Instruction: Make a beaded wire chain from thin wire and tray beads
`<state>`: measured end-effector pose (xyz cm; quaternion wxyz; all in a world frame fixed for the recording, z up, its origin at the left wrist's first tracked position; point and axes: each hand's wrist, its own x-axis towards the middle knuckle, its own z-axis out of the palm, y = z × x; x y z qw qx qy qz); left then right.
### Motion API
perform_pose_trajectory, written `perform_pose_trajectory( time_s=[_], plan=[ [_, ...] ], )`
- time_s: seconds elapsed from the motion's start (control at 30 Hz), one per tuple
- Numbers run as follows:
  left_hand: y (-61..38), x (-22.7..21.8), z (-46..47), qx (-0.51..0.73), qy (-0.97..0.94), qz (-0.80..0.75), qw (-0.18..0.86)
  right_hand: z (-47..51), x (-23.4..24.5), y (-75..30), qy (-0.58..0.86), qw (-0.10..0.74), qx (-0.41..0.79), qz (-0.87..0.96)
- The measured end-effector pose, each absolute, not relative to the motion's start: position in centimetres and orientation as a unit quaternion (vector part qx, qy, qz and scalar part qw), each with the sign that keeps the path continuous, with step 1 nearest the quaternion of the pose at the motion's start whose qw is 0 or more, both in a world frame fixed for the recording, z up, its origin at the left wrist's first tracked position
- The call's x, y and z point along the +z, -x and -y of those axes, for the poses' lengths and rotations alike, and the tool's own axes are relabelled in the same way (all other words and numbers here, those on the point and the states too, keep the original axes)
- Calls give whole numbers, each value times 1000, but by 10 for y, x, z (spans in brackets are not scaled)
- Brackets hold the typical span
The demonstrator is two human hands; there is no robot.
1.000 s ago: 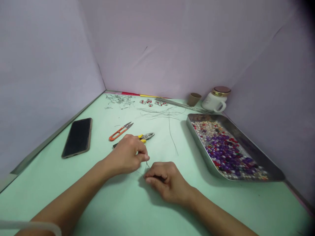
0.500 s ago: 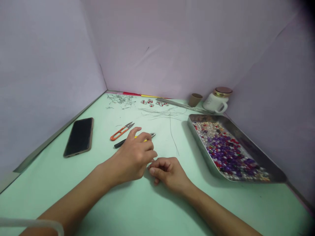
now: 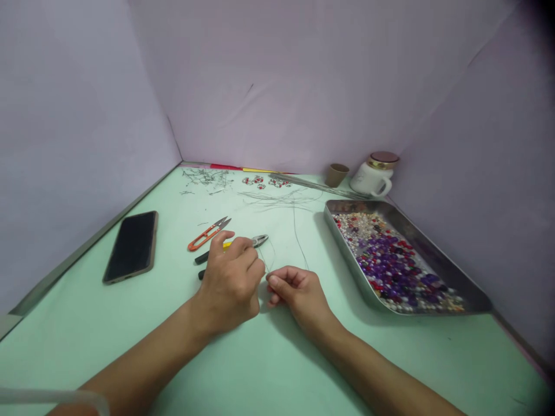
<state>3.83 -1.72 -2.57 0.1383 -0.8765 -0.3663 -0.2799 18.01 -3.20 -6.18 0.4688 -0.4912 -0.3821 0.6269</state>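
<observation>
My right hand [image 3: 301, 294] pinches a thin wire [image 3: 266, 267] between thumb and forefinger, its other fingers curled in. Fine strands of it rise from the pinch toward the pliers. Close by on the left is my left hand [image 3: 234, 283], back upward, forefinger bent and raised, the other fingers curled; its thumb and whatever it grips are hidden. Partly under that hand lie pliers [image 3: 260, 240] with black and yellow handles. Orange thread snips [image 3: 208, 234] rest just beyond them. A longer single wire [image 3: 297, 231] runs down the table toward my right hand.
A metal tray [image 3: 351, 266] of purple, red and white beads stands at right. Behind are a white lidded mug [image 3: 370, 180], a brown cup [image 3: 337, 175], a wire bundle [image 3: 318, 186], red-beaded wire pieces [image 3: 260, 181] and wire scraps [image 3: 206, 178]. A phone [image 3: 131, 245] lies left.
My left hand has moved left and slightly down, baring more of the pliers. The wire at my right fingertips now shows more clearly. The whole view has shifted slightly.
</observation>
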Motion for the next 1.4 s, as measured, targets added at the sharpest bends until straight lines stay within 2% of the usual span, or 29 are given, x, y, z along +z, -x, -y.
perform_pose_trajectory(
  time_s=[0.1,0.3,0.37,0.47,0.67,0.73,0.8,0.9,0.97,1.07,1.23,1.4],
  plan=[
    [-41,-24,19,-285,863,414,56,33,-61,-180,479,495,630,359],
    [-40,-24,12,-247,761,528,-285,38,-65,-181,430,522,649,350],
    [-38,-25,9,-227,736,531,-352,38,-65,-182,423,518,648,364],
    [-36,-23,7,-215,741,528,-356,35,-63,-185,448,492,633,395],
    [-25,-2,5,-383,738,531,-167,29,-60,-191,465,443,621,449],
    [-17,3,-1,-364,717,544,-240,29,-61,-194,427,406,657,470],
    [-9,4,-7,-336,639,570,-392,29,-63,-197,380,382,698,472],
    [-6,-2,-12,-279,539,502,-616,31,-66,-199,336,375,736,452],
    [-11,-8,-10,-238,497,451,-702,32,-68,-198,324,374,748,443],
    [-21,-19,-3,-222,480,415,-740,33,-70,-196,317,374,751,442],
    [-28,-28,0,-248,549,383,-700,31,-70,-195,318,369,751,445],
    [-31,-26,4,-250,595,335,-687,34,-63,-196,297,322,775,456]
  ],
)
